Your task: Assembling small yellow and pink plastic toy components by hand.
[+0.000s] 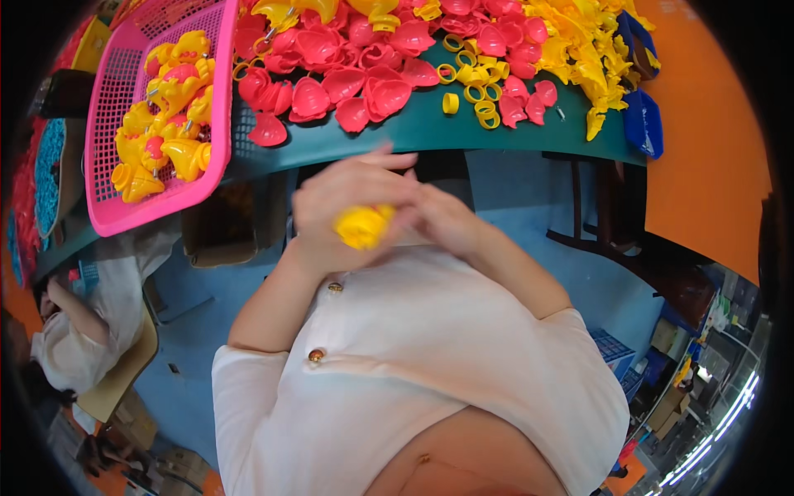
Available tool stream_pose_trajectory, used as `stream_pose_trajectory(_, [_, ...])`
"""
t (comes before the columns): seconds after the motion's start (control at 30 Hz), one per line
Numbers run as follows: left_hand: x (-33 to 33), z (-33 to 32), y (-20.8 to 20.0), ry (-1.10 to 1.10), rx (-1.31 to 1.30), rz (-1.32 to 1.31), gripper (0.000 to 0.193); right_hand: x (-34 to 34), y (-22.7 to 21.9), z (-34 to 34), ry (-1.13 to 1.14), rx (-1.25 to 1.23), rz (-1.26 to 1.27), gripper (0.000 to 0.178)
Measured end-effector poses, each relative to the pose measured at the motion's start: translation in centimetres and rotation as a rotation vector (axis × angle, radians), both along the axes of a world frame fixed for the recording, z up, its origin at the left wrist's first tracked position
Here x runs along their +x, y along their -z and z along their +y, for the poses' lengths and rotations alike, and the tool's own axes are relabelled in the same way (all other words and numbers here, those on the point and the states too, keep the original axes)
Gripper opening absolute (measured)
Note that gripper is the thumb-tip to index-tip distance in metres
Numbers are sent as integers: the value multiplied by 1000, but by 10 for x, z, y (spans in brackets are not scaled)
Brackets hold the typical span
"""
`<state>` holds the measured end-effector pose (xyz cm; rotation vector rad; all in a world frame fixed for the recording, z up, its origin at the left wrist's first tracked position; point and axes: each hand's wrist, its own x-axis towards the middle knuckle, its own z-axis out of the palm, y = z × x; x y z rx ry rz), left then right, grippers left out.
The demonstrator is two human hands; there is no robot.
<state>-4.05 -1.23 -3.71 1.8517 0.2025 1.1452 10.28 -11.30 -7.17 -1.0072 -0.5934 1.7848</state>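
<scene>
In front of my chest, just below the table edge, my two hands meet, smeared by motion. My left hand (331, 198) is closed around a small yellow plastic part (362, 228), which shows below its fingers with a hint of red near the top. Pressed against the left fingers is my right hand (447, 217); its own fingers are mostly hidden or blurred, so its grip is unclear. Beyond the hands, glossy red shell-shaped pieces (351, 87) lie heaped on the green tabletop (331, 145).
A pink basket (217, 157) at the left holds yellow-and-red plastic parts (169, 107). Yellow rings (475, 74), thin yellow pieces (591, 62) and blue trays (643, 124) occupy the right side. Another person (78, 339) sits at the lower left. A dark wooden chair (637, 264) stands at right.
</scene>
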Motion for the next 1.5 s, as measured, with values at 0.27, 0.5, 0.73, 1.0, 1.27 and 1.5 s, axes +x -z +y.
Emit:
stream_pose_trajectory(0.27, [-35, -2, 11, -338, -606, 177, 13, 24, 104, 31, -149, 288, -1632, 30])
stream_pose_trajectory(0.5, [-23, -11, 16, -296, -668, 278, 13, 20, 156, 49, -646, 322, -1738, 17])
stream_pose_trajectory(0.73, [-30, 1, 18, -396, -666, 189, 14, 34, 37, 3, 0, 422, -981, 32])
stream_pose_trajectory(1.0, [23, 26, -6, -193, -575, 243, 15, 65, -69, 126, 681, 918, -1278, 42])
stream_pose_trajectory(1.27, [48, 50, -3, -54, -563, 363, 16, 65, -71, 157, 314, 1155, -1730, 38])
stream_pose_trajectory(1.5, [44, 55, 6, -28, -654, 316, 16, 97, -59, 58, 73, 480, -1493, 36])
